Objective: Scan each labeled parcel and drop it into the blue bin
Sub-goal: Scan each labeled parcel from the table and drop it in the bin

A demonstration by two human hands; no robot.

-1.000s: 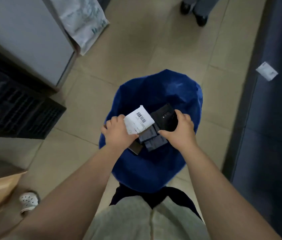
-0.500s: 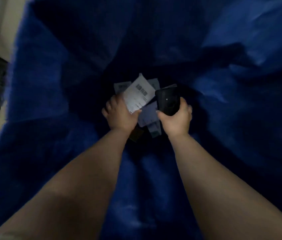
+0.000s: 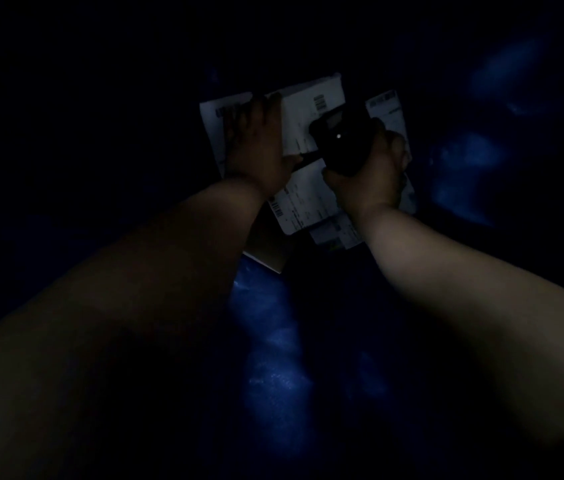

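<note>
Nearest, the blue bin (image 3: 266, 341) shows only dim patches of soft wall, with both arms reaching deep inside. At its bottom lie several flat labelled parcels (image 3: 308, 199), overlapping. The left hand (image 3: 259, 147) lies on the top parcel (image 3: 311, 112), fingers stretched toward its far edge; whether they clamp it is too dark to tell. The right hand (image 3: 374, 171) is wrapped round a black scanner (image 3: 339, 143). The parcel looks light, thin and bendy, probably slick, so best pinched at an edge
</note>
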